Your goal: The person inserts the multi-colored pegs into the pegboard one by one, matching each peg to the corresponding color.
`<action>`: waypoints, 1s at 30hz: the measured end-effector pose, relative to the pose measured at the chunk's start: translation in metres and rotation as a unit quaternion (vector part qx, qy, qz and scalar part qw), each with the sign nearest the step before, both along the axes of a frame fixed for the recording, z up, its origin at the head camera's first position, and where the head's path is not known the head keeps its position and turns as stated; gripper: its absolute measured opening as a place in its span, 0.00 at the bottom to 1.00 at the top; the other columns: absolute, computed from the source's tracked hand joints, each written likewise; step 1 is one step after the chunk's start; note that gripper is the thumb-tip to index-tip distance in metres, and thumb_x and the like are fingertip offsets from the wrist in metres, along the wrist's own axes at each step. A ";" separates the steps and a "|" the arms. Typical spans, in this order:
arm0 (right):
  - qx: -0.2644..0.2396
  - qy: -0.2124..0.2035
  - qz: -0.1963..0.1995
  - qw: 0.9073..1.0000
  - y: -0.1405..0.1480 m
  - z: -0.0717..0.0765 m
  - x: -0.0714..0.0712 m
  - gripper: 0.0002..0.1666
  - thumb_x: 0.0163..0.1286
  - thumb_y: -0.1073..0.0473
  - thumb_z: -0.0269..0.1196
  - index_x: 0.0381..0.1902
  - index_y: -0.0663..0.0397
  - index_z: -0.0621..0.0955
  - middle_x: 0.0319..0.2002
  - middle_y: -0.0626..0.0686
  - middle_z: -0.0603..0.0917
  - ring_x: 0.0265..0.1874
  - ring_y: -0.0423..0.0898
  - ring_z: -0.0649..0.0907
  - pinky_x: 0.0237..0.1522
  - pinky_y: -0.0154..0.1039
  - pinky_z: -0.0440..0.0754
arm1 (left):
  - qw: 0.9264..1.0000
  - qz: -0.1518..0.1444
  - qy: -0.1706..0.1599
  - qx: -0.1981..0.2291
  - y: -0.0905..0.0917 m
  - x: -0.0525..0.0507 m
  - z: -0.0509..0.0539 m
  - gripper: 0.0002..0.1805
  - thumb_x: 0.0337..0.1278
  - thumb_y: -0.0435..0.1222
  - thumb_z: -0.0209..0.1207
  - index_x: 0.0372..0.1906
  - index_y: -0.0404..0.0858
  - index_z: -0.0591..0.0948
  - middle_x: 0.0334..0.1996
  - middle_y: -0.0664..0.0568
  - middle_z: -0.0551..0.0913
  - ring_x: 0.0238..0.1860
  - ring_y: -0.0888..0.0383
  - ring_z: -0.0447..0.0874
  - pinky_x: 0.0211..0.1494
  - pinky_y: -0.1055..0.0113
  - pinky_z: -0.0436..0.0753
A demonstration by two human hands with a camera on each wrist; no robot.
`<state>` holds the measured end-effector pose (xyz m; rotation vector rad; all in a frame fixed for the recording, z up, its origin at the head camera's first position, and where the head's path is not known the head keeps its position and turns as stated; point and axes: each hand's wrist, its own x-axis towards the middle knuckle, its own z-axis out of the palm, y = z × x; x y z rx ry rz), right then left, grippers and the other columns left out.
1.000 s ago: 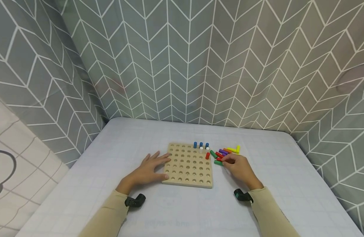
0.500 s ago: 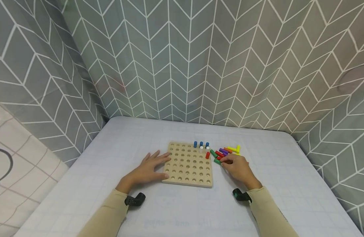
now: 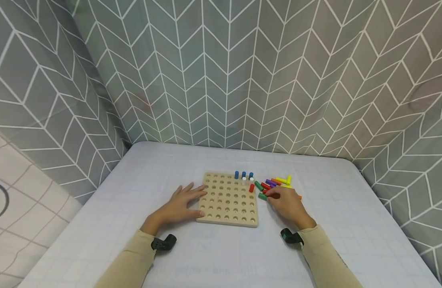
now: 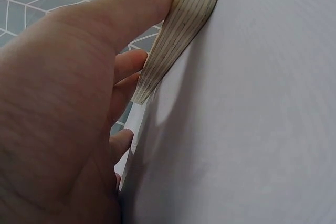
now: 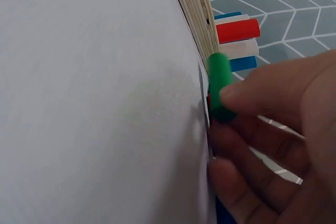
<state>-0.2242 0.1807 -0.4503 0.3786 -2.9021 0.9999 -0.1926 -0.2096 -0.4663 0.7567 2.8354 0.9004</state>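
The pale wooden board [image 3: 228, 222], full of round holes, lies flat. Spread along its left side, my left hand [image 3: 178, 206] rests thumb and fingertips against the edge; in the left wrist view the thumb of that hand [image 4: 79, 77] touches the layered board edge [image 4: 189, 19]. Blue pegs [image 3: 237, 175], white pegs [image 3: 244, 181] and one red peg [image 3: 251, 188] stand at the board's upper right. Beside its right edge my right hand [image 3: 289, 205] pinches a green peg [image 3: 262, 196]. The right wrist view has this green peg [image 5: 220, 85] at the thumb of the hand [image 5: 278, 124].
Right of the board lies a loose pile with another green peg [image 3: 258, 186], purple [image 3: 269, 183] and yellow pegs [image 3: 281, 180], plus red and orange ones. An orange peg end [image 3: 299, 197] shows behind the right hand. Patterned curtains [image 3: 224, 80] stand behind the white table [image 3: 163, 160].
My right hand has shifted slightly left, and the green peg at its fingertips has turned and moved a little left. An orange peg end has come into view behind that hand. My left hand has stayed put.
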 end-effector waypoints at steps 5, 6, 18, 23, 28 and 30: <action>-0.082 -0.051 -0.014 0.995 0.005 0.000 -0.001 0.10 0.67 0.60 0.68 0.45 0.52 0.87 0.43 0.53 0.86 0.39 0.49 0.83 0.42 0.43 0.83 | 1.000 -0.001 -0.001 -0.004 0.001 -0.001 0.000 0.43 0.56 0.62 0.63 0.74 0.47 0.70 0.78 0.58 0.58 0.79 0.43 0.42 0.77 0.40 0.34; -0.104 -0.067 -0.018 0.992 0.007 0.000 -0.001 0.11 0.68 0.60 0.67 0.47 0.53 0.87 0.43 0.54 0.86 0.38 0.49 0.83 0.40 0.41 0.82 | 1.000 -0.001 -0.001 -0.003 0.001 -0.002 0.000 0.43 0.57 0.62 0.63 0.74 0.47 0.69 0.78 0.58 0.58 0.79 0.43 0.42 0.77 0.40 0.34; -0.300 -0.134 -0.054 0.943 0.007 -0.001 -0.002 0.19 0.72 0.64 0.61 0.59 0.64 0.80 0.57 0.62 0.79 0.38 0.46 0.84 0.39 0.33 0.85 | 1.000 0.005 -0.008 -0.009 0.001 0.000 -0.003 0.44 0.56 0.63 0.63 0.74 0.47 0.69 0.77 0.58 0.58 0.79 0.43 0.42 0.77 0.40 0.33; -0.364 -0.134 -0.074 0.919 0.007 0.000 -0.001 0.23 0.72 0.67 0.60 0.63 0.65 0.78 0.58 0.62 0.79 0.38 0.44 0.85 0.38 0.33 0.85 | 1.000 0.007 -0.011 -0.017 0.002 -0.002 -0.003 0.44 0.56 0.63 0.63 0.75 0.49 0.69 0.78 0.60 0.57 0.80 0.45 0.41 0.78 0.42 0.34; -0.399 -0.140 -0.074 0.903 0.004 0.001 -0.002 0.25 0.71 0.68 0.61 0.65 0.67 0.75 0.57 0.60 0.80 0.39 0.42 0.87 0.39 0.33 0.85 | 1.000 0.003 -0.002 -0.009 0.001 -0.003 -0.005 0.44 0.56 0.63 0.63 0.74 0.48 0.69 0.77 0.59 0.58 0.79 0.44 0.42 0.77 0.41 0.34; -0.407 -0.145 -0.064 0.900 0.002 0.001 -0.003 0.26 0.71 0.68 0.61 0.66 0.68 0.74 0.57 0.62 0.79 0.40 0.44 0.88 0.41 0.34 0.85 | 1.000 0.003 0.003 -0.003 0.000 -0.003 -0.006 0.44 0.55 0.63 0.63 0.74 0.47 0.70 0.77 0.59 0.59 0.79 0.43 0.43 0.77 0.40 0.34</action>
